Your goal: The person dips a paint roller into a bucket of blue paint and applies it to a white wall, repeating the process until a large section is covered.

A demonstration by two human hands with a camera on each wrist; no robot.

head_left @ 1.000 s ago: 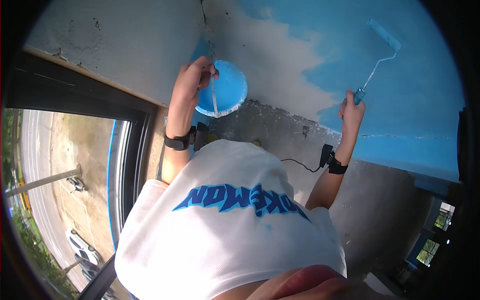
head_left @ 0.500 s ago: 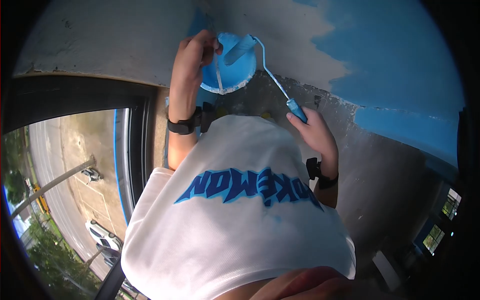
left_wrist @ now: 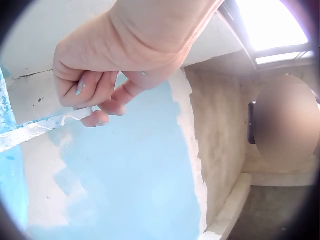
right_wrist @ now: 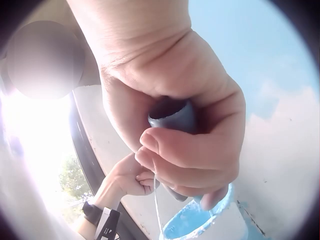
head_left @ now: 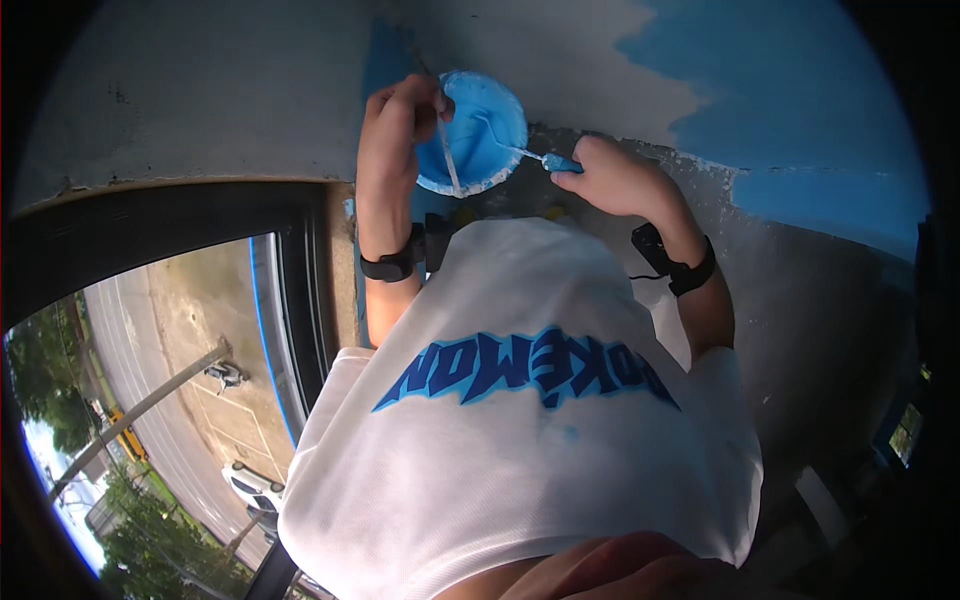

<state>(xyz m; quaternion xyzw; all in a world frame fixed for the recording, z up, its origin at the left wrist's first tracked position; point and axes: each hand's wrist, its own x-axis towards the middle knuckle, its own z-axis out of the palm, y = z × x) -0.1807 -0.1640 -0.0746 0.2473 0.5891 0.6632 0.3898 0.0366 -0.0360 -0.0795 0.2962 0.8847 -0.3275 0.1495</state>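
Note:
My left hand [head_left: 393, 130] grips the white, paint-smeared carrying handle [left_wrist: 47, 127] of a paint bucket [head_left: 521, 115], and the left wrist view shows the fingers curled round it. Blue paint coats the inside of the bucket. My right hand [head_left: 622, 182] holds a paint roller [head_left: 562, 163] by its blue handle, whose hollow end [right_wrist: 172, 116] shows in the right wrist view. The roller's wire frame reaches over the rim into the bucket. Its head is down inside, hard to make out against the blue paint.
Ahead is a wall [head_left: 800, 130] partly painted blue, with a bare grey-white patch left of the blue. To the left, a dark-framed window [head_left: 300, 300] looks down on a street with parked cars. A wrist camera [head_left: 650, 245] sits on the right wrist.
The right hand has brought the roller from the blue wall leftward and down into the bucket. My left hand keeps holding the bucket by its handle.

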